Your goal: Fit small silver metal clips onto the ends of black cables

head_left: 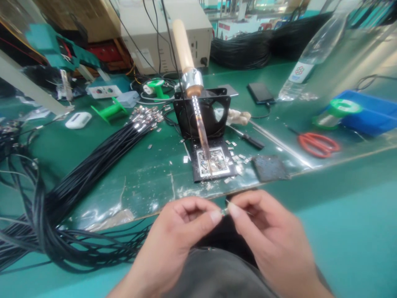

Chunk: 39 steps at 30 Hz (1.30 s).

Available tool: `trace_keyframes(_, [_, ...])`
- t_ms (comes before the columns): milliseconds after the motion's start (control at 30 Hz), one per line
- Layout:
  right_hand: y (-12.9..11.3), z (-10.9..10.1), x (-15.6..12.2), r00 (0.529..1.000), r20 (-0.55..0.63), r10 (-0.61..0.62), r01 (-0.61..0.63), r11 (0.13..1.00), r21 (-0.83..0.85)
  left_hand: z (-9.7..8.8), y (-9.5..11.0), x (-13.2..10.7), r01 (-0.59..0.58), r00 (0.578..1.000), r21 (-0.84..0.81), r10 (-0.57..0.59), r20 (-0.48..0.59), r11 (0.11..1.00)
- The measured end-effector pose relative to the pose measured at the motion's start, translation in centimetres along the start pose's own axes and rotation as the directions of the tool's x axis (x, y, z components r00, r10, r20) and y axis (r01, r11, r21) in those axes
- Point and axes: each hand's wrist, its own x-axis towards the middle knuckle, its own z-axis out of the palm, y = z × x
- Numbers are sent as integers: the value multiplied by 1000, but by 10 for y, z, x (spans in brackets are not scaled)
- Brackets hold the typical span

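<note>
— Surface?
— Green table point(325, 215), glossy clear sheet over the far part, flecked with solder splatter and scattered small silver tabs point(237, 158). Cluttered workshop behind: beige instrument box point(155, 37), coils of black cable, clear plastic bottle point(313, 49), dark phone point(261, 92).

— At the grip?
— Tiny metal piece point(223, 211), silvery, blurred, too small to make out in detail. Pinched between thumb and forefinger of the left hand point(176, 244) and the same fingertips of the right hand point(273, 240), both grips pressed together on it, held just above the lap at the near edge of the table.

— Straight beyond the grip?
— Soldering iron point(190, 78): pale wooden handle, shiny metal collar, long thin shaft, tilted down onto a square black pad point(211, 163) crusted with bright solder. Black fan frame point(203, 114) behind it. Dark rough square sponge point(270, 167) beyond and right of the grip.

— Off to the sides?
— Left of the grip, thick bundle of black wires point(93, 165), smooth, silver-tipped at the far end; green plastic spools point(111, 111) further back. Far right, red-handled scissors point(318, 142) and a blue tray point(369, 111).
</note>
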Motion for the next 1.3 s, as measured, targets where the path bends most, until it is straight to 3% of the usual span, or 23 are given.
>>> trace_keyframes(200, [4, 0, -1, 1000, 8, -10, 10, 1000, 24, 1, 3, 2, 36, 999, -28, -36, 15, 999])
trace_keyframes(333, [6, -4, -3, 990, -12, -138, 136, 987, -90, -1, 2, 3, 29, 1000, -25, -29, -2, 999])
trace_keyframes(467, [8, -9, -7, 965, 32, -259, 259, 966, -12, -1, 2, 3, 26, 1000, -15, -26, 9, 1000])
trace_keyframes(933, [16, -12, -6, 951, 160, -265, 260, 964, 52, 1, 4, 0, 14, 1000, -36, -14, 8, 999])
trace_keyframes(1300, [17, -13, -6, 941, 185, -283, 273, 959, 79, 3, 2, -1, 35, 999, -54, -35, 2, 998])
